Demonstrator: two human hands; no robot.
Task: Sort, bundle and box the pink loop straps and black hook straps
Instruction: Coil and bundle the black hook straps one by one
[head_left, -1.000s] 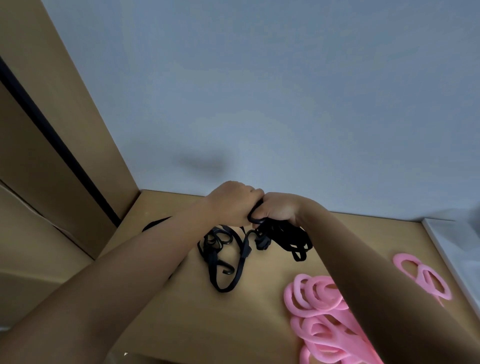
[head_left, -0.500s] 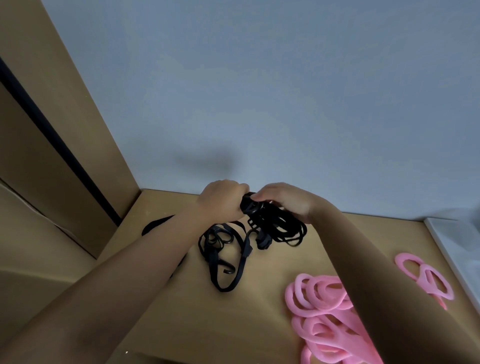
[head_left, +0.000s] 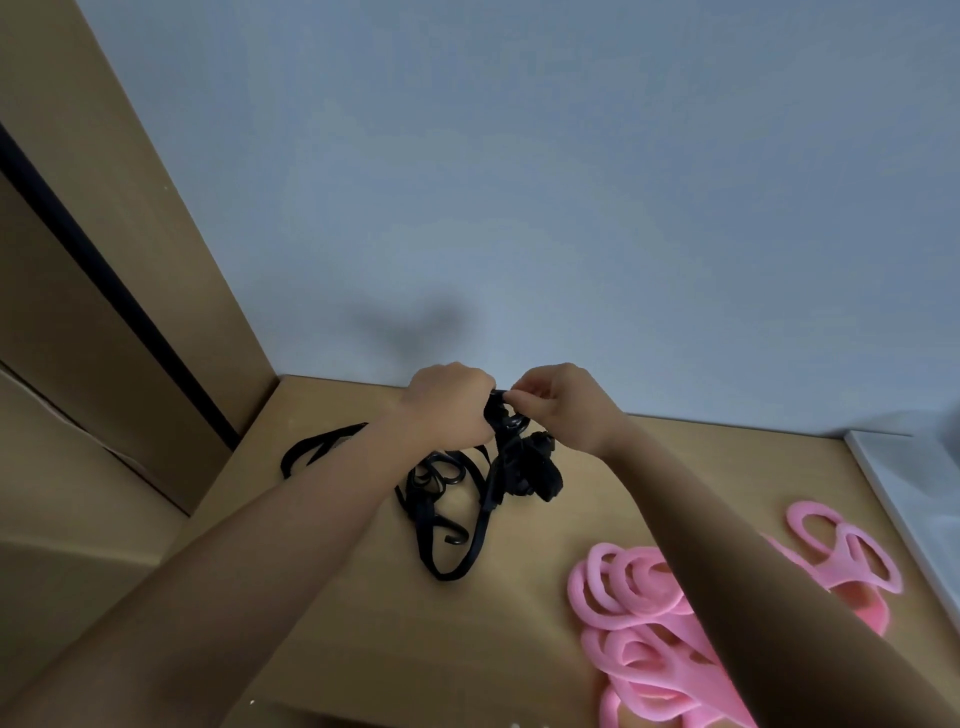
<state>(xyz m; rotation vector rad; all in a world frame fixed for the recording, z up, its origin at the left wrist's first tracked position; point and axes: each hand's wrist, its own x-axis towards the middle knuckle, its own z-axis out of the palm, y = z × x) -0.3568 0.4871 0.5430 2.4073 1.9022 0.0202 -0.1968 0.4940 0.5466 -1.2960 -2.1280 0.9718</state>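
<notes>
**Cinching the black bundle**

At the far left of the counter (head_left: 337, 639) one stray black strap (head_left: 311, 441) lies by itself, and just right of it the loose black straps (head_left: 436, 475) sprawl with their hooks and rings tangled. Above these, the left hand (head_left: 449, 408) is clenched round the top of the gathered black hook straps (head_left: 530, 467), which hang from it as a dark, lumpy wad just above the counter. The right hand (head_left: 566, 410) pinches a strap end at the wad's top between thumb and forefinger.

The step looks like tying off this bundle. To do it well, the left hand should keep its squeeze firm while the right draws the end snug, so no hook slips out and snags the loose ones below.

Near right, the pink loop straps (head_left: 654, 660) lie heaped flat — soft, thick loops, still unbundled. A white rim (head_left: 883, 483) shows at the right edge; whether it is the box, I cannot tell.
</notes>
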